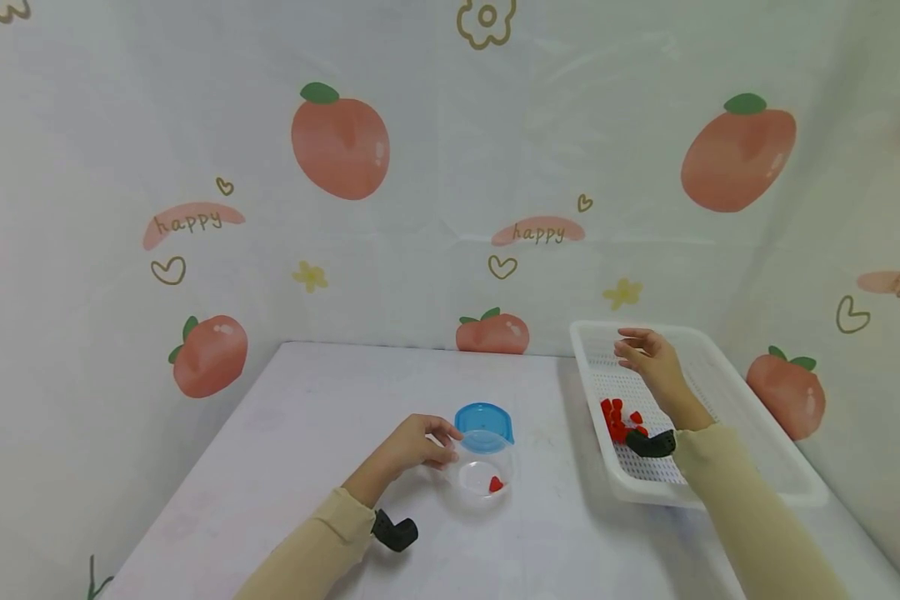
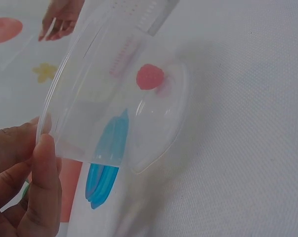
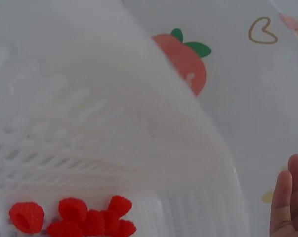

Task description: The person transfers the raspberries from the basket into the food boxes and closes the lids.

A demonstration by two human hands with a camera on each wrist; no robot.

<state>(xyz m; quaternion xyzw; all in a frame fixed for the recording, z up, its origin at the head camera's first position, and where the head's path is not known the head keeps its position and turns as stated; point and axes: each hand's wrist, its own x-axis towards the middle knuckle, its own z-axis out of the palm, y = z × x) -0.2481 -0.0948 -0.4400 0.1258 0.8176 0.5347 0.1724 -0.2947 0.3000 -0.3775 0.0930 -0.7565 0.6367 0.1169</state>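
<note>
Beige sleeves (image 1: 765, 517) frame your left hand (image 1: 416, 443) at a clear cup (image 1: 468, 477), your right hand (image 1: 651, 362) above a white basket (image 1: 750, 425).
Head view: on the worktop (image 1: 307, 400), one red raspberry (image 1: 496, 484) lies in the cup, a blue lid (image 1: 482, 415) just behind; more raspberries (image 1: 617, 425) lie in the basket. Left wrist view: your left hand's grip pinches the cup's smooth, thin rim between thumb and finger; hold lightly, since it probably flexes. Right wrist view: bumpy raspberries cluster by perforated plastic; your right hand's grip is loose, fingers extended, nothing seen in it; pinch raspberries singly.
</note>
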